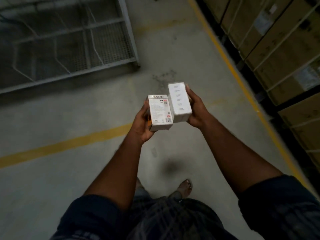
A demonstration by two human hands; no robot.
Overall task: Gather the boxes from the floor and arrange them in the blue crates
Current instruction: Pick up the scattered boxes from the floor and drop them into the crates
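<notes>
- Above the concrete floor (90,108), near mid-frame, two small boxes are held up side by side, with their long edges touching.
- A printed box (160,110), with a barcode and small text on its upper face, is gripped by the left hand (141,123). The thumb is laid along the box's left edge and the fingers are curled beneath it.
- A plain white box (180,101) is gripped by the right hand (196,110), with the thumb pressed against its right edge. This box is set slightly farther forward than the printed one.
- The hands are kept apart with the two boxes between them, and each is clamped on its own box.
- An open lane of bare floor is seen ahead. It is bounded on the left by a grey metal mesh frame (72,77) and on the right by a yellow line (225,54) that runs along the foot of stacked cardboard cartons (285,49).
- The nearest corner of the mesh frame is found well apart from the boxes, up and to the left.
- A second yellow line (69,144) is painted across the floor on the left and is cut off from view by the left forearm.
- A dark stain (171,168) is seen on the floor between the forearms, and a foot (187,186) is planted just below it.
- The cartons are bound with pale straps and are blurred, so their labels cannot be read.
</notes>
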